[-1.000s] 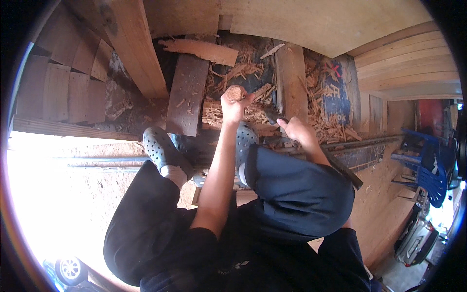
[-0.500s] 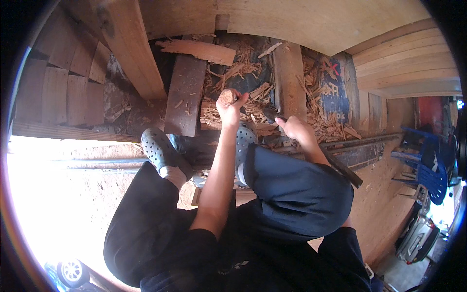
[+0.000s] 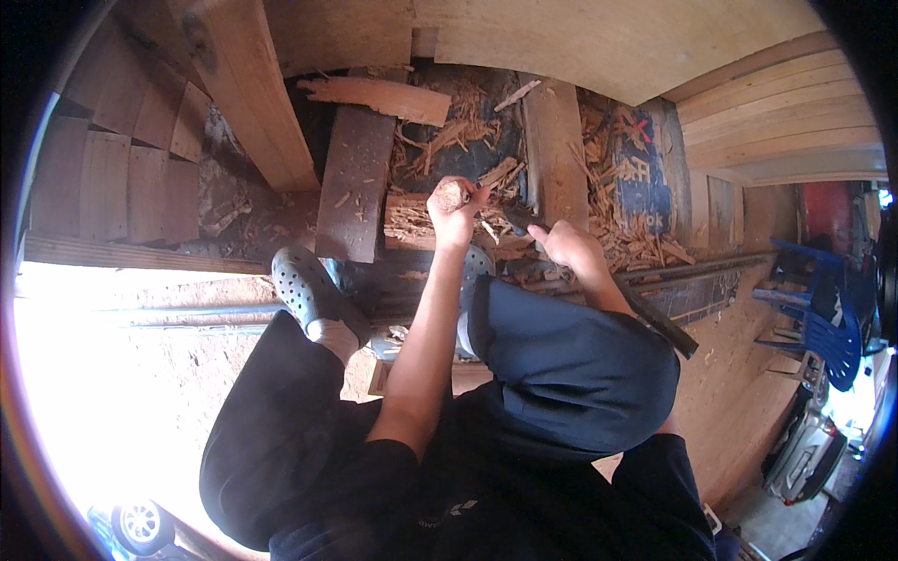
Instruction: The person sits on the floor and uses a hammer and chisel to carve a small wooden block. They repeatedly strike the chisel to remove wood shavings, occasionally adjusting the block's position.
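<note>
Wood chips [image 3: 645,251] all around, left hand [image 3: 453,224] clenched round a wooden handle [image 3: 451,194], right hand [image 3: 574,247] gripping a dark, long-shafted tool [image 3: 664,327]

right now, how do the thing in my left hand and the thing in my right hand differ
The wooden piece in your left hand shows a blunt, roundish brown end; the dark tool in your right hand shows a darker, narrower one. The wooden piece's end faces up toward the camera, while the dark tool's points leftward. Both are gripped in bare hands, with wood chips around.
</note>
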`<state>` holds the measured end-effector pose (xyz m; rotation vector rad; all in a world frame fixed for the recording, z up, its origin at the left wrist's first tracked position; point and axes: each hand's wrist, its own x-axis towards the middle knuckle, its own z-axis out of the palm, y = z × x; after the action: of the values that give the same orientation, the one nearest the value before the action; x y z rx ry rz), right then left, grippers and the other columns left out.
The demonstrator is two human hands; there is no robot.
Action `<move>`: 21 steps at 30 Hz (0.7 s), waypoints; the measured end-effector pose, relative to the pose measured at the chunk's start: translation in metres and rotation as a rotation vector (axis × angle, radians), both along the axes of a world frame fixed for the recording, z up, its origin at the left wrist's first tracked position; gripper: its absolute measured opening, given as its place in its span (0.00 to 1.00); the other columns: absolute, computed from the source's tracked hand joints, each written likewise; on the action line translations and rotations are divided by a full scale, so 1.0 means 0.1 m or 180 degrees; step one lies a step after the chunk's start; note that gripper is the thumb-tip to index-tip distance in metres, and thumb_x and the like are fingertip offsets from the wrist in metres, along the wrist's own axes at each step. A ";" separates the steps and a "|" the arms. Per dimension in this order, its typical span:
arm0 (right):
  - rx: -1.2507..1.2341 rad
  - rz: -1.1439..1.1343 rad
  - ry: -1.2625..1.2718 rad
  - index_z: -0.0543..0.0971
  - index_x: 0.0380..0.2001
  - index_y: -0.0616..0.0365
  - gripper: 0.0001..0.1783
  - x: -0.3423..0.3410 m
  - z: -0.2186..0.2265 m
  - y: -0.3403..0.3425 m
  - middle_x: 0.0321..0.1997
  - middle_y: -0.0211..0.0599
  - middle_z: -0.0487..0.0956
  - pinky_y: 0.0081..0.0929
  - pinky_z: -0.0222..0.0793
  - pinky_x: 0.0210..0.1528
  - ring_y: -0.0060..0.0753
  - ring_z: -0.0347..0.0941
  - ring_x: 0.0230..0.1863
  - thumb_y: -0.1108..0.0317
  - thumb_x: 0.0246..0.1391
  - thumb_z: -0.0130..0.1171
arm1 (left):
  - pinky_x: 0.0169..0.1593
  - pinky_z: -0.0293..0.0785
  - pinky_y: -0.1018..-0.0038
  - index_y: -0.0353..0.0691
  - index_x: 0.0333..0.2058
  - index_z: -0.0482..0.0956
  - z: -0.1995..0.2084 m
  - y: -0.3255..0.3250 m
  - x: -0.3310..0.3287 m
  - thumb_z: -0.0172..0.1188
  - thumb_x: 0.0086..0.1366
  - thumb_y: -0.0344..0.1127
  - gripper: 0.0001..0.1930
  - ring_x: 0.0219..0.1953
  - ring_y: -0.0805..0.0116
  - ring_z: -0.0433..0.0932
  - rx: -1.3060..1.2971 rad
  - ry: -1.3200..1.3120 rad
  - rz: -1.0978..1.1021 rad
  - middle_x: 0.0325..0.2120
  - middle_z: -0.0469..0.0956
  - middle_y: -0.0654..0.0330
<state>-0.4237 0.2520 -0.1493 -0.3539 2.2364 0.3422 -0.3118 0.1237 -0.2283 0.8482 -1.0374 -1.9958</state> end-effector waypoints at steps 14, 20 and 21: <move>-0.0177 0.0061 0.0216 0.78 0.38 0.69 0.41 -0.01 -0.15 0.08 0.42 0.56 0.78 0.42 0.67 0.49 0.54 0.74 0.48 0.34 0.56 0.41 | 0.38 0.68 0.75 0.37 0.24 0.71 0.24 -0.16 0.08 0.64 0.46 0.16 0.12 0.29 0.73 0.70 0.0176 0.0467 0.0085 0.25 0.71 0.63; 0.0011 -0.0031 -0.0039 0.74 0.50 0.62 0.40 -0.03 -0.09 0.05 0.55 0.54 0.72 0.46 0.63 0.57 0.55 0.67 0.58 0.34 0.56 0.40 | 0.35 0.68 0.78 0.37 0.24 0.72 0.13 -0.16 0.04 0.66 0.46 0.18 0.11 0.28 0.76 0.70 -0.0434 -0.0234 -0.0812 0.23 0.73 0.65; -0.0008 -0.0044 -0.0008 0.74 0.49 0.63 0.40 -0.03 -0.09 0.05 0.54 0.55 0.72 0.46 0.63 0.57 0.55 0.67 0.57 0.34 0.56 0.41 | 0.33 0.69 0.79 0.38 0.25 0.73 0.12 -0.15 0.03 0.68 0.45 0.19 0.12 0.28 0.77 0.71 -0.0367 -0.0196 -0.0915 0.23 0.73 0.65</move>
<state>-0.4264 0.2570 -0.1587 -0.3397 2.2361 0.3314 -0.3087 0.1082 -0.2168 0.7358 -1.3603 -2.1304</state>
